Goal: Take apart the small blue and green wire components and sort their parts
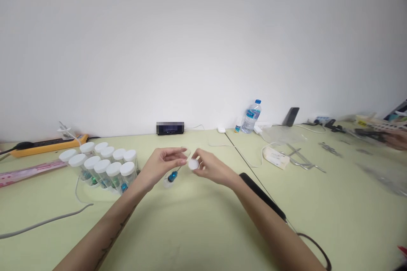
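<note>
So, biggest stuff first: plain pale wall (203,51) at the back, pale green tabletop (203,233) in front of it. One long black bar-shaped thing (262,197) lies by the right forearm, and there's one orange-and-black power strip (41,148) over on the left. Near the wall I count one clear water bottle with a blue cap (251,116) and one dark-screened phone-like device (170,129). Another person's hand (397,139) is just visible at the far right edge.

Left of the arms there's a cluster of clear jars with white round lids (127,168); I get eleven lids, bits of blue and green showing inside.

Now the hands. Left hand (185,156) looks nearly closed, thumb and fingers pinching one slim clear plastic tube (168,183), though the blur hides exactly where they touch it. It's held in front of the body, long axis slanting from upper right to lower left, one shiny blue piece (172,176) near the low end. Right hand (195,162) has thumb and fingertips closed around one small white round cap (193,164), just right of the tube's upper end. Can't tell if they touch.
</note>
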`<state>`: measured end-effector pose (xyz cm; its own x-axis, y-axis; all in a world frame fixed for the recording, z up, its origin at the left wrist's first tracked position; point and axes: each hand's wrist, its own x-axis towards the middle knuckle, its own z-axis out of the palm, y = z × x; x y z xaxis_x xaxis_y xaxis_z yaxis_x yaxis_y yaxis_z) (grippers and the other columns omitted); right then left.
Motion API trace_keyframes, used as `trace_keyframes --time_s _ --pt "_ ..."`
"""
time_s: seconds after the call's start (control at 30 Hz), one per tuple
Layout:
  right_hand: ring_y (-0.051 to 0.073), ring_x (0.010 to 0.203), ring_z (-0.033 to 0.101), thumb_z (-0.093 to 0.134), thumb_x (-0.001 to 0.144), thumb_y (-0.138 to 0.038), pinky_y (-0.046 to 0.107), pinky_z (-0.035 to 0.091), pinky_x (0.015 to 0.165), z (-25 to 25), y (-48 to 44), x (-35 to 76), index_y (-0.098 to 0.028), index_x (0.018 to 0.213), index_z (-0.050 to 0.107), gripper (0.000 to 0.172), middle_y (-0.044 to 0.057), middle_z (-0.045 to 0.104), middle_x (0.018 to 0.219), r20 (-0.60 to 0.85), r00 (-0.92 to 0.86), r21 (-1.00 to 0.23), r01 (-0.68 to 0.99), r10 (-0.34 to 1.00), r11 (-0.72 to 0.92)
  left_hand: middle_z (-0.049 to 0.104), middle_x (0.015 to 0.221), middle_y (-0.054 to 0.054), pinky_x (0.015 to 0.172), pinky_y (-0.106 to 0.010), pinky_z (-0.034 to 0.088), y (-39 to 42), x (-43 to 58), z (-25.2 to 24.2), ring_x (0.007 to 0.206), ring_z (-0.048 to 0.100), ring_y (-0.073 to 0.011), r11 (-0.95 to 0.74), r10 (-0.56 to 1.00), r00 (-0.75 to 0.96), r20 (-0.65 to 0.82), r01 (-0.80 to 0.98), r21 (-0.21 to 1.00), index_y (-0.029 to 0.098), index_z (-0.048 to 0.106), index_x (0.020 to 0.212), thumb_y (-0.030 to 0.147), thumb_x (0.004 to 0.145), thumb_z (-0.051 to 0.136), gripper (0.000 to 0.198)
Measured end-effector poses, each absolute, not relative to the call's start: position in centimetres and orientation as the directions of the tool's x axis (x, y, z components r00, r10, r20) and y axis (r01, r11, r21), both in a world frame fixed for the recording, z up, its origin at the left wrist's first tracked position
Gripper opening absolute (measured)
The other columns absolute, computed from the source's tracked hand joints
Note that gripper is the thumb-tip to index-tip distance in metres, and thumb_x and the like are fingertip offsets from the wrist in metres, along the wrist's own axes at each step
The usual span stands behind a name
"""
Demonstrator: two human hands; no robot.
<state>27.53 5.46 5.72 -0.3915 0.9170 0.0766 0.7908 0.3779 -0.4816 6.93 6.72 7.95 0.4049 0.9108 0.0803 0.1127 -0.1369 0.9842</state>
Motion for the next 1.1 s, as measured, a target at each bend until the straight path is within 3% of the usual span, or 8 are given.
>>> trace_keyframes --time_s 0.07,0.17,0.4,0.67,1.1 --pt "0.016 0.081 0.058 0.054 0.083 -0.025 0.027 0.046 0.066 7.3 4.9 28.2 -0.020 0.104 0.048 0.023 0.003 0.060 0.096 0.164 -0.349 -0.584 0.720 0.923 0.376 0.071 0.086 -0.005 0.088 -0.040 0.047 6.7 7.1 7.7 0.089 0.064 -0.0256 -0.210 0.896 0.424 0.130 0.147 0.966 0.019 0.071 0.097 0.040 0.071 0.069 0.034" --pt "0.016 0.085 0.058 0.056 0.082 -0.025 0.030 0.048 0.073 9.0 4.0 28.7 -0.020 0.102 0.053 0.020 0.003 0.060 0.099 0.205 -0.330 -0.627 0.678 0.921 0.383 0.066 0.080 -0.003 0.086 -0.036 0.045 6.4 7.6 7.3 0.085 0.061 -0.0227 -0.365 0.848 0.477 0.231 0.212 0.906 0.022 0.072 0.085 0.040 0.078 0.061 0.022" --pt "0.017 0.093 0.064 0.059 0.084 -0.025 0.031 0.053 0.077 10.1 3.3 28.9 -0.022 0.110 0.055 0.027 0.005 0.060 0.111 0.149 -0.402 -0.816 0.466 0.903 0.342 0.053 0.074 -0.001 0.062 -0.027 0.040 5.4 8.7 6.8 0.068 0.050 -0.0170 -0.533 0.780 0.552 0.295 0.337 0.776 0.022 0.065 0.084 0.041 0.089 0.041 0.031" --pt "0.016 0.094 0.062 0.059 0.084 -0.022 0.031 0.053 0.082 10.5 3.2 28.6 -0.024 0.112 0.065 0.029 0.005 0.061 0.113 0.275 -0.402 -0.750 0.479 0.873 0.457 0.052 0.077 -0.001 0.065 -0.027 0.038 5.2 8.7 6.8 0.072 0.050 -0.0170 -0.545 0.772 0.552 0.314 0.323 0.774 0.022 0.064 0.086 0.039 0.091 0.041 0.029" --pt "0.019 0.100 0.061 0.059 0.085 -0.019 0.033 0.054 0.085 9.2 3.5 28.3 -0.028 0.125 0.058 0.040 0.004 0.063 0.112 0.340 -0.377 -0.738 0.462 0.862 0.492 0.061 0.083 -0.002 0.070 -0.027 0.044 5.6 8.8 6.3 0.077 0.056 -0.0166 -0.512 0.797 0.519 0.309 0.308 0.802 0.021 0.066 0.103 0.033 0.089 0.045 0.028"
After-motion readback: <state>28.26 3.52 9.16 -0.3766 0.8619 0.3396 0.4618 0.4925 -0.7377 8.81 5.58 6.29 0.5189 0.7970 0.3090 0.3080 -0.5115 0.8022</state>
